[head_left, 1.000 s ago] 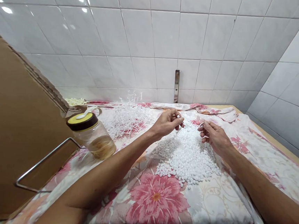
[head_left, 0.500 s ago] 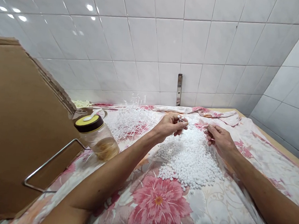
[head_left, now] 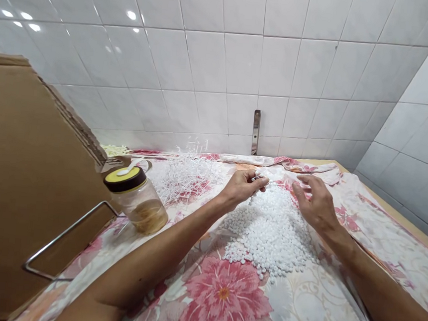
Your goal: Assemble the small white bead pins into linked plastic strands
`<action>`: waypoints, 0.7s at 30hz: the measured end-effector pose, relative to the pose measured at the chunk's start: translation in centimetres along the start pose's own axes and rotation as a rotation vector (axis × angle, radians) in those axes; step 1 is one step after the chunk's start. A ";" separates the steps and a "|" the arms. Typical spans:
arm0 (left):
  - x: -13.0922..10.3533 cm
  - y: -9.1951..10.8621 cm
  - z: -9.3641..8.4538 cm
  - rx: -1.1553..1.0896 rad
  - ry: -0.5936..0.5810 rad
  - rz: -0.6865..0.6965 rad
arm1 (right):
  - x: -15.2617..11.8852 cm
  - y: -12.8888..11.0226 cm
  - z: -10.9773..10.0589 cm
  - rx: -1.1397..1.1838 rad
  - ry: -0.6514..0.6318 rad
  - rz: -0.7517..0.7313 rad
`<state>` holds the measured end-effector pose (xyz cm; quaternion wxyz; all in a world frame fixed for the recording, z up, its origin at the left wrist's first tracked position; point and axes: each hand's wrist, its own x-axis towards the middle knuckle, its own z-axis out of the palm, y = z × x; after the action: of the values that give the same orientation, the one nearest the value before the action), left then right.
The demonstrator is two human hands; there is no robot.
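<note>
A pile of small white beads [head_left: 271, 235] lies on a flowered cloth [head_left: 224, 296]. Over the far left edge of the pile, my left hand [head_left: 244, 187] pinches a small white piece [head_left: 258, 176] between thumb and fingers. My right hand [head_left: 316, 202] is at the pile's right side, its thumb and fingers apart with nothing between them. Behind my left forearm sits a loose heap of thin white plastic sprigs [head_left: 188, 175].
A clear jar [head_left: 144, 209] with a yellow and black lid and brown liquid stands at the left. Beside it are a large cardboard box [head_left: 28, 179] and a metal wire handle [head_left: 67, 235]. A metal bracket [head_left: 256, 132] is on the tiled wall.
My right hand has opened and let go of the thin white strand it pinched. My left hand keeps its pinch in nearly the same place. The view has tilted slightly.
</note>
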<state>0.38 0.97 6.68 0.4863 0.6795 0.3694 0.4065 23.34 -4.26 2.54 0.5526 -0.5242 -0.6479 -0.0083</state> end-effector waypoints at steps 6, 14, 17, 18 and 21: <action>-0.2 -0.3 0.9 -0.114 -0.014 -0.023 | -0.3 -1.9 0.1 -0.047 -0.082 -0.369; -0.5 -0.5 1.1 -0.260 -0.145 -0.143 | -0.6 -1.3 0.4 -0.042 -0.117 -0.390; -0.6 -0.4 1.2 -0.275 -0.142 -0.150 | -0.4 -1.7 0.0 -0.034 -0.106 -0.323; -0.6 -0.4 1.2 -0.279 -0.141 -0.151 | -0.4 -1.9 -0.1 -0.034 -0.098 -0.301; -0.6 -0.6 1.2 -0.281 -0.143 -0.161 | -0.5 -2.3 -0.1 -0.039 -0.068 -0.261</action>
<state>1.23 0.17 5.78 0.6326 0.6000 0.3268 0.3647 21.75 -5.72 3.58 0.5144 -0.4459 -0.7287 -0.0750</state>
